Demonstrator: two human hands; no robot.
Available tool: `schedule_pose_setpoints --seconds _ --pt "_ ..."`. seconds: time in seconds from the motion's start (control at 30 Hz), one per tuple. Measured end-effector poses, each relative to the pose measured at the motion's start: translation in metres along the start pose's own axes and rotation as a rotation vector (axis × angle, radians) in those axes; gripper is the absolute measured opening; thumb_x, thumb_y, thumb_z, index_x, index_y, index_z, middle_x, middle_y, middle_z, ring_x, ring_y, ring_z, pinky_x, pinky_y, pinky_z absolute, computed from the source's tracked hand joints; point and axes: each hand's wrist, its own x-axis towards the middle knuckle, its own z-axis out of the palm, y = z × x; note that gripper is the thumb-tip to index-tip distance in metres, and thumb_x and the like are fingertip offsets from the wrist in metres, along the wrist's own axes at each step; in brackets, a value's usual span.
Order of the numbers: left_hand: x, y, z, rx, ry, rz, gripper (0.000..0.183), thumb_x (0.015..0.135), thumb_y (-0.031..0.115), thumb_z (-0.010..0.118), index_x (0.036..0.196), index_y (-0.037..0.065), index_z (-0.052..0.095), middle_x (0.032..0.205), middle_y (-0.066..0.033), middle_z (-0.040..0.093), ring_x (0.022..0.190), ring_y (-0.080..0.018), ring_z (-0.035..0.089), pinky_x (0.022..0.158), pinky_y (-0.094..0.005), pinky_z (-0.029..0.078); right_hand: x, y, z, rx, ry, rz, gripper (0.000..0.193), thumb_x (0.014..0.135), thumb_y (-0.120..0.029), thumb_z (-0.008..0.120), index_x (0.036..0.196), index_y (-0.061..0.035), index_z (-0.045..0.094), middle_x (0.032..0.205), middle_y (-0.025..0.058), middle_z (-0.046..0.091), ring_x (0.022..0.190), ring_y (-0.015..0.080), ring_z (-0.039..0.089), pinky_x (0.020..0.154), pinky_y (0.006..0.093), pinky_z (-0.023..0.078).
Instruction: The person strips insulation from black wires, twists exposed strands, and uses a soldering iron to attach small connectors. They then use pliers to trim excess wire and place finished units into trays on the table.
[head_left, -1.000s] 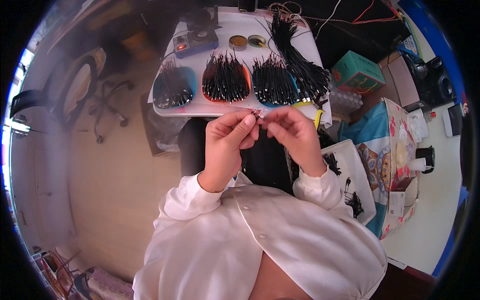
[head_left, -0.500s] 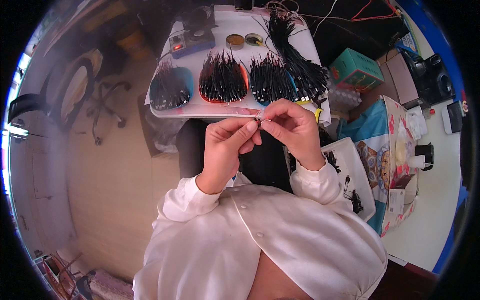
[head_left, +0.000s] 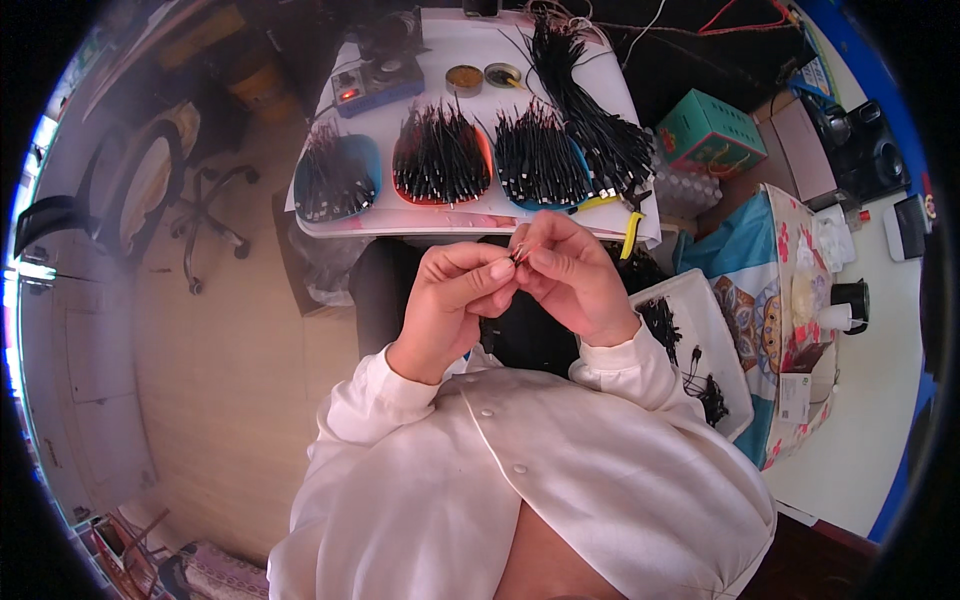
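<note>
In front of my chest, just short of the table's near edge, my two hands meet at the fingertips. My left hand (head_left: 448, 298) pinches a thin black cable end between thumb and forefinger. Fine reddish wires (head_left: 521, 252) stick out there, and my right hand (head_left: 580, 283) is closed on them, thumb against forefinger. The rest of this cable is mostly hidden by the hands. Beyond them on the table, bundles of short black cables (head_left: 442, 158) with red wire ends and metal plugs lie in a blue tray (head_left: 368, 165), a red tray (head_left: 487, 165) and another blue tray (head_left: 580, 160).
A soldering station (head_left: 378, 85) with a lit red switch and two small round tins (head_left: 464, 80) stand farther back. Long black cables (head_left: 600, 125) and yellow-handled pliers (head_left: 631, 236) lie at the table's right. A white bin (head_left: 735, 390) with cables and a green box (head_left: 710, 135) are beside it.
My right hand has turned and dropped slightly, its fingers curling closer around the wires. My left hand keeps its pinch almost in place. The view has shifted slightly.
</note>
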Motion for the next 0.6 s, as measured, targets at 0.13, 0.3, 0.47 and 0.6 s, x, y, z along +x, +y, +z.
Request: schedule_pose_setpoints --seconds 0.13,0.3,0.47,0.6 --pt "0.002 -0.002 0.000 -0.025 -0.015 -0.021 0.017 0.090 0.010 0.063 0.086 -0.006 0.066 0.063 -0.0031 0.054 0.050 -0.0058 0.034 0.047 -0.0224 0.023 -0.004 -0.006 -0.001 -0.157 0.092 0.079 0.010 0.093 -0.010 0.062 0.097 -0.0031 0.056 0.089 0.0025 0.060 0.084 0.0102 0.060 0.075 0.0227 0.049" --pt "0.000 -0.001 0.001 0.394 0.022 -0.060 0.015 0.092 0.010 0.062 0.091 -0.004 0.068 0.067 -0.0013 0.059 0.055 -0.0043 0.043 0.049 -0.0197 0.031 -0.005 -0.017 -0.017 -0.253 0.022 0.137 0.010 0.092 -0.010 0.062 0.096 -0.0031 0.056 0.088 0.0010 0.058 0.080 0.0084 0.059 0.072 0.0215 0.048" --pt "0.007 -0.006 -0.007 0.776 -0.082 0.103 0.014 0.094 0.009 0.060 0.090 -0.003 0.066 0.066 0.0004 0.058 0.059 -0.0053 0.050 0.053 -0.0201 0.039 -0.004 0.000 -0.036 0.121 -0.105 0.216 0.016 0.092 -0.014 0.061 0.100 -0.0024 0.055 0.096 0.0041 0.059 0.083 0.0178 0.061 0.075 0.0270 0.049" --pt "0.015 -0.019 -0.016 0.551 0.061 0.062 0.016 0.096 0.009 0.057 0.088 -0.003 0.061 0.065 0.0009 0.052 0.057 -0.0045 0.044 0.051 -0.0200 0.033 0.020 -0.035 -0.079 -0.815 0.079 -0.019 0.020 0.094 -0.017 0.062 0.108 -0.0027 0.060 0.096 0.0019 0.062 0.080 0.0105 0.058 0.075 0.0258 0.047"
